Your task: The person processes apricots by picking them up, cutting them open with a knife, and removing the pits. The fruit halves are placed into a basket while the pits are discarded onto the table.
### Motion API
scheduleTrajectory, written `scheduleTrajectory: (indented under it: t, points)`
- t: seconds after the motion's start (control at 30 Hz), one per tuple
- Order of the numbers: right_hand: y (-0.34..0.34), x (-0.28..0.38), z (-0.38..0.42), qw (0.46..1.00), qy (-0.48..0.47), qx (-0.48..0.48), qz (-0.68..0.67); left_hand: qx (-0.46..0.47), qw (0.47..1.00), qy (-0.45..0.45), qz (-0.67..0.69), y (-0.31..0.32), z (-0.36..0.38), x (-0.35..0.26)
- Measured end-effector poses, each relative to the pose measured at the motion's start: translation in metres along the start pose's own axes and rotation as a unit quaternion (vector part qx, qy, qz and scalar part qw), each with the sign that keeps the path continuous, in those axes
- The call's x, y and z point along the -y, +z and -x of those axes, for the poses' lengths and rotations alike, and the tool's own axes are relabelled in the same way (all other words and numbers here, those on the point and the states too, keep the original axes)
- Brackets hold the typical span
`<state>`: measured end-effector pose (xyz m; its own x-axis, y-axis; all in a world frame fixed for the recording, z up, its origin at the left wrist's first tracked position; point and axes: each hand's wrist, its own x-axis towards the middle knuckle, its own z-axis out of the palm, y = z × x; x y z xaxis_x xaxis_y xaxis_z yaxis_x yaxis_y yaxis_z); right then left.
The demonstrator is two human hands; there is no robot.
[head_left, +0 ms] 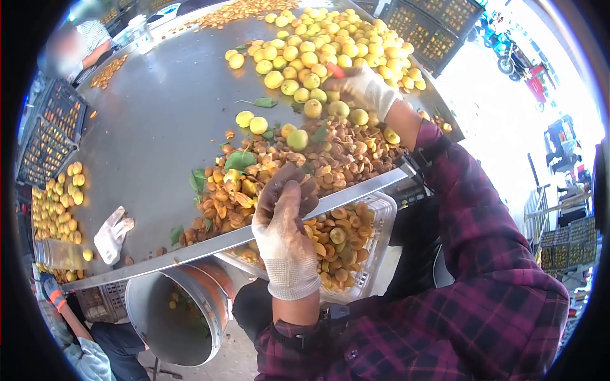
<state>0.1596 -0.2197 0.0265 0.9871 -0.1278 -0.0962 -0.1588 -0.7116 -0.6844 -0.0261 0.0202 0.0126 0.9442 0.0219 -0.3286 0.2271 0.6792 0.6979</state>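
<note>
We see the right hand (363,89), in a pale glove, reaching over the near side of the heap of yellow fruit (311,58) on the metal tabletop (165,108). Its fingers are closed around a red object (335,70), which shows beside the thumb and forefinger, close to the fruit.

Our left hand (286,219), in a stained glove, is above the tabletop's near edge. Its fingers are curled in towards the thumb; the fingertips are partly hidden, so we cannot tell how far they close or whether they hold anything.

Between our hands lies a spread of brown pieces (340,149), perhaps pits and split fruit, with green leaves (239,160) among them. A few whole fruits sit on and beside this spread.

Below the near edge, a white basket (388,219) holds fruit pieces, and to its left a large bucket (210,279) stands with its mouth towards us. A loose white glove (112,235) lies on the left part of the tabletop, near a clear container (58,254) and more yellow-orange fruit (57,206). One person (95,39) is at the far left corner, and another person's gloved hand (49,286) shows at the lower left.
</note>
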Motion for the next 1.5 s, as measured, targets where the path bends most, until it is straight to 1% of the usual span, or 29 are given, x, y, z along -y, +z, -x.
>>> scheduleTrajectory:
  t: [0.07,0.13,0.27,0.3,0.33,0.43,0.47,0.53,0.6,0.67,0.7,0.73,0.8,0.83,0.87,0.93,0.97,1.0,1.03,1.07,1.13,1.17,1.2,1.27,1.3,1.33,1.4,1.47,1.5]
  points:
    - [-0.015,-0.01,-0.001,0.998,0.037,-0.01,-0.043,0.011,1.0,0.013,-0.018,0.0,0.0,-0.001]
    - [-0.024,-0.01,0.003,0.985,0.028,-0.055,0.162,0.02,1.0,0.009,-0.011,0.0,-0.002,0.0]
    - [-0.004,-0.038,-0.009,0.974,0.048,-0.041,0.219,0.008,1.0,0.008,-0.015,0.003,-0.004,0.003]
    - [0.003,-0.038,-0.014,0.958,0.029,-0.038,0.283,0.002,1.0,0.004,-0.022,0.005,-0.004,0.003]
    - [0.006,-0.039,-0.018,0.959,0.028,-0.037,0.281,-0.004,1.0,0.001,-0.03,0.007,-0.005,0.003]
    - [0.009,-0.014,-0.011,0.985,-0.031,-0.003,0.168,0.004,1.0,-0.003,-0.028,0.006,-0.008,0.006]
    - [0.017,-0.014,-0.014,0.986,-0.029,-0.001,0.165,0.002,0.999,-0.005,-0.032,0.007,-0.009,0.007]
    - [0.034,-0.012,-0.021,0.964,-0.096,0.058,0.241,-0.009,1.0,-0.018,-0.014,0.008,-0.012,0.009]
    - [0.04,-0.005,-0.019,0.963,-0.098,0.057,0.245,-0.007,1.0,-0.019,-0.011,0.008,-0.014,0.009]
    - [0.04,0.002,-0.02,0.966,-0.091,0.089,0.224,-0.009,1.0,-0.019,-0.003,0.009,-0.014,0.009]
    - [0.039,0.003,-0.018,0.968,-0.132,0.048,0.206,-0.006,1.0,-0.019,-0.005,0.009,-0.013,0.008]
    - [0.035,0.004,-0.016,0.967,-0.137,0.051,0.207,-0.004,1.0,-0.019,-0.007,0.009,-0.013,0.007]
    - [0.021,0.029,0.009,0.979,-0.125,0.07,0.147,-0.007,1.0,-0.004,-0.004,0.004,-0.017,0.01]
    - [0.018,0.035,0.023,0.981,-0.152,0.069,0.102,-0.006,1.0,0.006,-0.006,0.003,-0.018,0.012]
    - [0.014,0.042,0.04,0.98,-0.153,0.074,0.101,-0.012,1.0,0.006,-0.006,0.002,-0.019,0.013]
    - [0.007,0.057,0.076,0.972,-0.196,0.13,0.009,0.028,0.997,0.066,0.002,0.005,-0.019,0.014]
    - [0.005,0.063,0.091,0.966,-0.194,0.169,-0.014,0.063,0.995,0.074,0.01,0.006,-0.019,0.014]
    - [0.003,0.065,0.102,0.959,-0.193,0.205,-0.037,0.062,0.996,0.07,0.006,0.006,-0.017,0.013]
    - [0.004,0.061,0.113,0.942,-0.28,0.183,-0.02,0.097,0.994,0.049,0.022,0.007,-0.015,0.01]
    - [0.003,0.061,0.124,0.943,-0.277,0.18,-0.022,0.133,0.99,0.027,0.04,0.007,-0.012,0.007]
    - [-0.007,0.073,0.146,0.961,-0.194,0.17,-0.098,0.16,0.985,0.034,0.051,0.008,-0.006,0.002]
    - [-0.015,0.081,0.16,0.965,-0.105,0.184,-0.158,0.172,0.98,0.048,0.086,0.009,-0.004,0.001]
    - [-0.022,0.084,0.17,0.964,-0.11,0.184,-0.16,0.183,0.974,0.064,0.121,0.009,-0.003,0.0]
    - [-0.032,0.086,0.186,0.964,-0.05,0.181,-0.188,0.2,0.967,0.085,0.133,0.004,-0.005,0.0]
    - [-0.037,0.089,0.193,0.974,-0.071,0.181,-0.113,0.212,0.96,0.104,0.151,0.002,-0.006,0.0]
    - [-0.028,0.077,0.2,0.964,-0.08,0.178,-0.182,0.224,0.952,0.123,0.168,0.002,-0.006,-0.001]
    - [-0.02,0.073,0.216,0.938,-0.034,0.23,-0.255,0.205,0.956,0.138,0.157,0.002,-0.003,-0.004]
    - [-0.006,0.066,0.222,0.951,-0.098,0.205,-0.212,0.182,0.96,0.162,0.139,0.0,-0.003,-0.007]
    - [0.001,0.062,0.221,0.944,-0.093,0.233,-0.216,0.177,0.963,0.161,0.124,-0.001,0.001,-0.007]
